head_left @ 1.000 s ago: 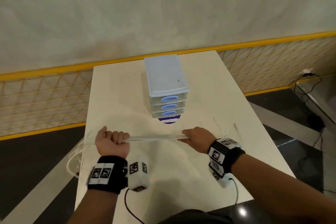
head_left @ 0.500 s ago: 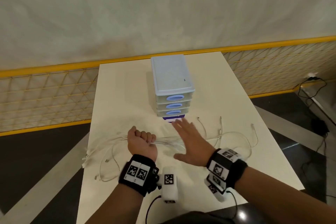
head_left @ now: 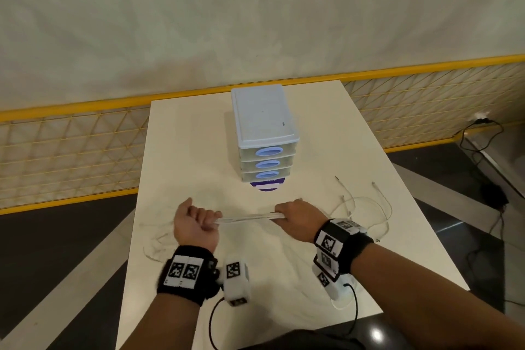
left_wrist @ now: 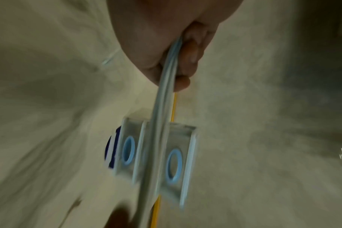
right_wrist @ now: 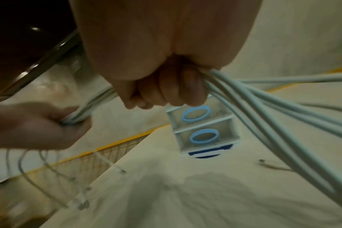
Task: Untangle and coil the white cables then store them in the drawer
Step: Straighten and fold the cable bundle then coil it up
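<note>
Both hands hold one bundle of white cables (head_left: 247,218) stretched taut in the air above the desk (head_left: 184,133), on the near side of the drawer unit (head_left: 264,133). The left hand (head_left: 196,226) is a closed fist, knuckles up, and its grip is wrapped round the bundle's left end; from the left wrist view the fingers (left_wrist: 189,50) curl over several strands lying side by side. The right hand (head_left: 295,220) is likewise a closed fist, its grip tight round the bundle's right end, with the fingers (right_wrist: 178,91) folded over the strands. Beyond the left hand, loose cable loops hang over the desk edge, to the near left of the drawer unit; they are blurred. Beyond the right hand, more slack cable spreads out in open curves on the desk to the near right of the drawer unit, with several plug ends lying apart from each other. The drawer unit stands upright in the middle of the desk, three drawers with blue oval handles all pushed in. A blue and white round sticker (head_left: 268,186) lies on the desk, touching the unit's front base.
</note>
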Tool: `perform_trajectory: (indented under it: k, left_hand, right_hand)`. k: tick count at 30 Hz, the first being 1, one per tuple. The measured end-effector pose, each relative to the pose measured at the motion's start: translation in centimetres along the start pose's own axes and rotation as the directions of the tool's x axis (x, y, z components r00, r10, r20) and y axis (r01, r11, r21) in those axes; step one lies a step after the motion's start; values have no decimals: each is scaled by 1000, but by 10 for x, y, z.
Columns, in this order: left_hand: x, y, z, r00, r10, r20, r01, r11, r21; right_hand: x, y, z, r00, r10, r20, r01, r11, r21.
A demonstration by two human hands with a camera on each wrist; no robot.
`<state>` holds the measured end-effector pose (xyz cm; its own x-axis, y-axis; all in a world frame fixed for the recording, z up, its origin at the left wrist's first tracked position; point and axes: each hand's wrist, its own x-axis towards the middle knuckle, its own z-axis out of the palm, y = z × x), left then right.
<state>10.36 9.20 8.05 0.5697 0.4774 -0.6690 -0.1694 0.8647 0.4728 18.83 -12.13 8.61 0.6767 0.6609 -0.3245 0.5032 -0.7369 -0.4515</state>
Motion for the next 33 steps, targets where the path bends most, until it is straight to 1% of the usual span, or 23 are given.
perform_trajectory:
  k: [2, 4, 5, 9, 12, 14, 16, 17, 19, 21, 23, 24, 26, 27, 28, 30, 33]
  left_hand:
    - [11, 19, -15, 997, 29, -76, -32, 999, -40]
    - [15, 27, -27, 993, 34, -112, -39, 998, -43]
    - [16, 25, -27, 993, 38, -114, -43, 998, -38]
    - [12, 3, -20, 992, 63, -106, -65, 998, -17]
    - [8, -2, -11, 993, 65, -98, -67, 997, -24]
    - [4, -3, -7, 993, 71, -92, -73, 997, -15]
    - [-2, -6, -2, 992, 84, -91, -84, 996, -6]
    - [-5, -9, 1, 992, 91, -90, -91, 996, 3]
    - [-14, -19, 7, 992, 102, -68, -101, 995, 22]
    - [-24, -32, 14, 995, 92, -26, -90, 995, 53]
    - [-34, -44, 22, 997, 70, 22, -72, 994, 78]
    - [-37, -47, 25, 997, 61, 45, -65, 995, 81]
    - [-39, -46, 26, 995, 41, 88, -48, 995, 82]
    - [-38, -43, 24, 994, 23, 108, -31, 996, 81]
    - [-35, -41, 21, 992, -5, 129, -6, 997, 79]
    - [-30, -37, 12, 985, -68, 161, 57, 996, 75]
    - [-26, -36, 5, 980, -126, 153, 124, 992, 22]
  right_hand:
    - [-8, 20, -1, 997, 72, 5, -72, 997, -18]
    - [-16, 34, 2, 990, 132, 46, -130, 991, -43]
    - [-19, 38, 3, 986, 156, 49, -155, 987, -36]
    - [-22, 46, 4, 974, 228, -1, -228, 973, -26]
    - [-23, 53, -1, 969, 249, -2, -249, 968, -18]
    - [-27, 52, -2, 974, 224, 36, -224, 975, -4]
    - [-32, 49, -4, 986, 152, 71, -145, 984, -100]
    - [-35, 44, -6, 992, 109, 68, -99, 985, -142]
    - [-33, 24, -8, 998, 2, 66, 9, 985, -174]
    - [-23, -4, -3, 992, -87, 90, 100, 983, -155]
    - [-7, -31, 9, 989, -97, 114, 106, 991, -80]
    - [-1, -40, 14, 988, -88, 128, 88, 996, 8]
    - [6, -48, 20, 987, -69, 146, 38, 978, 205]
    - [7, -48, 22, 986, -69, 149, 29, 966, 256]
    - [6, -47, 23, 985, -77, 152, 35, 965, 260]
    - [5, -44, 22, 982, -90, 164, 59, 982, 182]
    - [4, -39, 17, 983, -105, 150, 95, 993, 77]
